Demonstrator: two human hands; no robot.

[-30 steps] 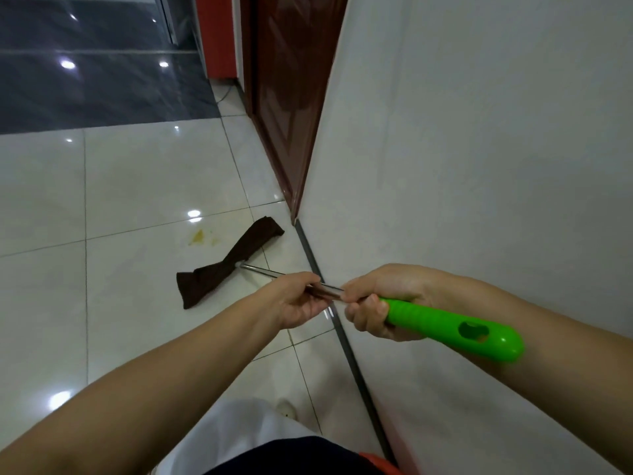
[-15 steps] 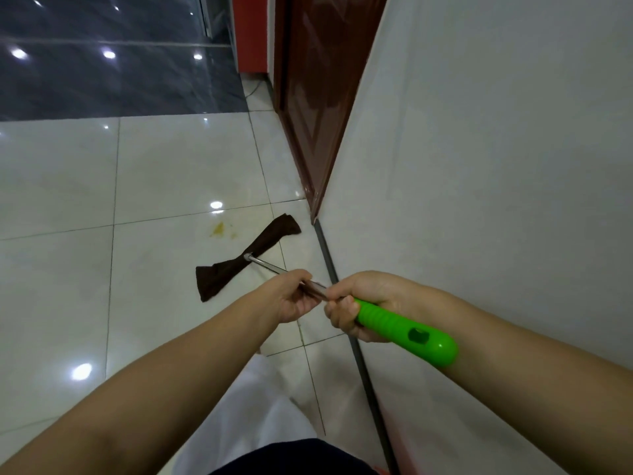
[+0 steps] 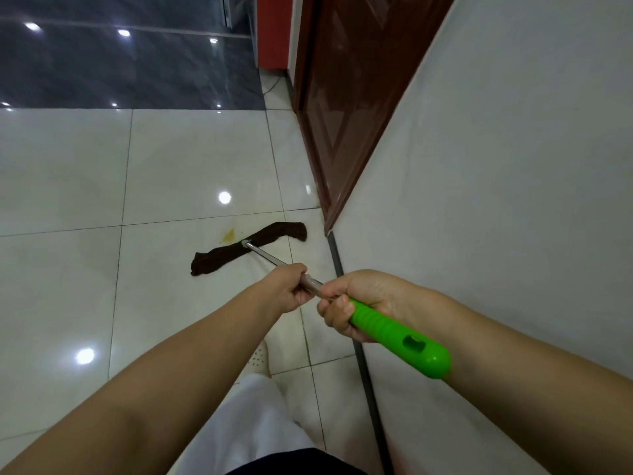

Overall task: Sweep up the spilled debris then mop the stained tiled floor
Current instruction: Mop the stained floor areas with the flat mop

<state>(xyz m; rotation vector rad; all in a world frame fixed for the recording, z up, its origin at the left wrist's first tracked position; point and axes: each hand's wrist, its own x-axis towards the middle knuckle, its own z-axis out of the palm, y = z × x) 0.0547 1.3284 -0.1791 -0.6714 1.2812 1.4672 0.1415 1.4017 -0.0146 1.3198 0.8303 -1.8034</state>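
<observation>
Both hands (image 3: 291, 289) gripping mop (image 3: 250, 248), shaft pointing forward-left, apparently touching stain (image 3: 228, 236)

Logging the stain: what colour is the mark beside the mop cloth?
Yellow stain, clearest in the head view.

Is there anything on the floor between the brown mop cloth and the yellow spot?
Nothing visible. The mop cloth lies right beside the yellow stain, with only bare white tile around them; its edge looks about touching the stain.
</observation>
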